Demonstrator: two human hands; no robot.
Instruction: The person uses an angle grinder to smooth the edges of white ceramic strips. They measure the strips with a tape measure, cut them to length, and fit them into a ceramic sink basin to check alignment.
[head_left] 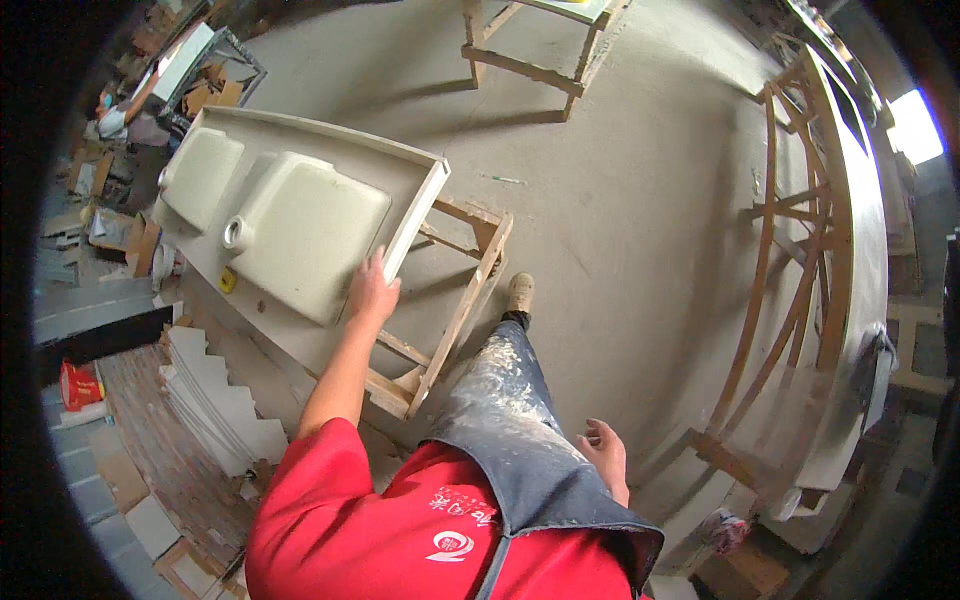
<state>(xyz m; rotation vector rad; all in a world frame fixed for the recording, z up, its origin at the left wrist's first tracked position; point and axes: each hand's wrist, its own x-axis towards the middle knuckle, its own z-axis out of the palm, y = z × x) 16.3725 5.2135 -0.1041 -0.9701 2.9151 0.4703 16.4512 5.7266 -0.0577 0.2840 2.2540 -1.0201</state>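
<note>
My left hand [373, 290] grips the raised end edge of an off-white sink countertop [262, 330], fingers bent over the rim. The countertop lies underside up, tilted, on a wooden trestle [450, 335]. From its underside bulge two sink basins [318, 235], and a round drain outlet [236, 233] shows on the nearer one. A small yellow object [227, 280] is by that outlet. My right hand [604, 455] hangs beside my dusty dark apron [515, 390], fingers slightly curled and apart, holding nothing.
At right a long pale panel [855, 260] stands on a wooden frame [770, 250]. Another trestle [525, 68] stands ahead. Stacked white boards [215, 400] and a red bag [80, 385] lie at left. A person [112, 122] is at far left. A thin stick [505, 180] lies on the floor.
</note>
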